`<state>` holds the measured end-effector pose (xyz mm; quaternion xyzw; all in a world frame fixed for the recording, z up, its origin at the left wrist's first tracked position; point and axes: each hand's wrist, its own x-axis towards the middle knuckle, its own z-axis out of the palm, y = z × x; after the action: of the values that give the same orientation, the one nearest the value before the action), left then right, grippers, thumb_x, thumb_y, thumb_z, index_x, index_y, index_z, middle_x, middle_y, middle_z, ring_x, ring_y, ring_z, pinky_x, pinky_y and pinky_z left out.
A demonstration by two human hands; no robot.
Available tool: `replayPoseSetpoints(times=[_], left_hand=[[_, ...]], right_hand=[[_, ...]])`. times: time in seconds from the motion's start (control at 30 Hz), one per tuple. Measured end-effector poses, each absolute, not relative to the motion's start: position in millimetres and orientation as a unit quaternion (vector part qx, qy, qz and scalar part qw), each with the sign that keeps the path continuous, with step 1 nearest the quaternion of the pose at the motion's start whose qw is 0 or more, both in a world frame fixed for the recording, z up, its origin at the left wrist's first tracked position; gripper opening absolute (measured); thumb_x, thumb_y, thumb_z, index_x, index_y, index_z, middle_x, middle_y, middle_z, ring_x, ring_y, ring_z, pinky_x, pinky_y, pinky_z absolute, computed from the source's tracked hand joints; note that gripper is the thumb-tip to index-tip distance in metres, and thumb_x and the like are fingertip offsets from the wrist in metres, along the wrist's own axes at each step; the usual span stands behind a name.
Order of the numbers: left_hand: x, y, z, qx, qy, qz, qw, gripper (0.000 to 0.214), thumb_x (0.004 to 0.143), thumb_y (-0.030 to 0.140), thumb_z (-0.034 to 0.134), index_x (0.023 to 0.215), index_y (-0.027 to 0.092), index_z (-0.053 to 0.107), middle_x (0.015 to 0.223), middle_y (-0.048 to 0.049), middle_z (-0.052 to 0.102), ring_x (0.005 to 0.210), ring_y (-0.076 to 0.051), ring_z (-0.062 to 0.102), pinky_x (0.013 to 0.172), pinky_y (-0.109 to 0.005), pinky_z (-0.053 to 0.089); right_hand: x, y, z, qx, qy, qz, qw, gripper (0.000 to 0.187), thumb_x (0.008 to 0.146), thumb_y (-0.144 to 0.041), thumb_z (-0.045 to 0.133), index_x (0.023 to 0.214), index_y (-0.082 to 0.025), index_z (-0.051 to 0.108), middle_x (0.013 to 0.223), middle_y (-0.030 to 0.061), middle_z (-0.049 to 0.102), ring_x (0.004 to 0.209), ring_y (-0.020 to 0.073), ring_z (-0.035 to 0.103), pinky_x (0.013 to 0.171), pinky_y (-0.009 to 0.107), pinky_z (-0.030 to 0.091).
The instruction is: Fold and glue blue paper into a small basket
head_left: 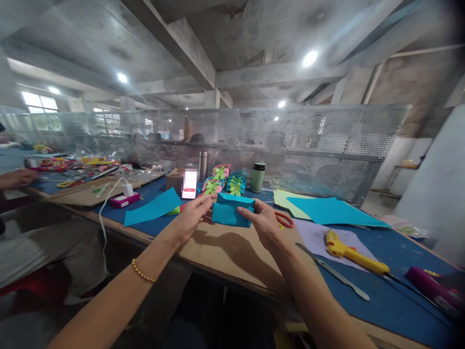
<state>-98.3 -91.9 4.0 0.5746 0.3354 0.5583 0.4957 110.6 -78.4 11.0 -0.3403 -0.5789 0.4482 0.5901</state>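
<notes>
A folded piece of teal paper (229,212) is held up over the brown board (225,252) on the work table. My left hand (192,216) pinches its left edge with thumb and fingers closed on it. The right edge is gripped by my right hand (262,222), whose fingers curl over the top corner. A bead bracelet (142,272) sits on my left wrist.
Teal sheets (152,207) (332,211), red scissors (284,219), a yellow glue gun (354,254), a metal ruler (332,271) and a purple tool (432,286) lie around. Finished paper boxes (223,182), a phone (189,184), two flasks (257,177) stand behind. Another person's arm (16,178) rests at left.
</notes>
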Motion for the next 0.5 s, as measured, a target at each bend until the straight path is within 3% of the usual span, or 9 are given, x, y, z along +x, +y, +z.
replayPoseSetpoints(times=[0.23, 0.5], left_hand=[[-116.1, -98.7, 4.0, 0.644, 0.365, 0.549, 0.389, 0.023, 0.076, 0.030, 0.071, 0.091, 0.014, 0.065, 0.078, -0.0027, 0.068, 0.069, -0.014, 0.066, 0.060, -0.025, 0.047], [-109.4, -99.8, 3.7, 0.636, 0.385, 0.567, 0.355, 0.018, 0.075, 0.029, 0.068, 0.082, 0.013, 0.067, 0.062, -0.0010, 0.066, 0.058, -0.012, 0.061, 0.057, -0.025, 0.046]], right_hand=[[109.4, -79.6, 12.6, -0.325, -0.593, 0.463, 0.574, 0.043, 0.052, -0.040, 0.090, 0.081, -0.017, 0.068, 0.077, 0.0015, 0.072, 0.067, 0.0154, 0.061, 0.069, 0.032, 0.052], [110.1, -79.0, 10.2, -0.324, -0.610, 0.450, 0.566, 0.044, 0.055, -0.042, 0.089, 0.084, -0.018, 0.066, 0.083, 0.0026, 0.072, 0.072, 0.0176, 0.062, 0.073, 0.034, 0.053]])
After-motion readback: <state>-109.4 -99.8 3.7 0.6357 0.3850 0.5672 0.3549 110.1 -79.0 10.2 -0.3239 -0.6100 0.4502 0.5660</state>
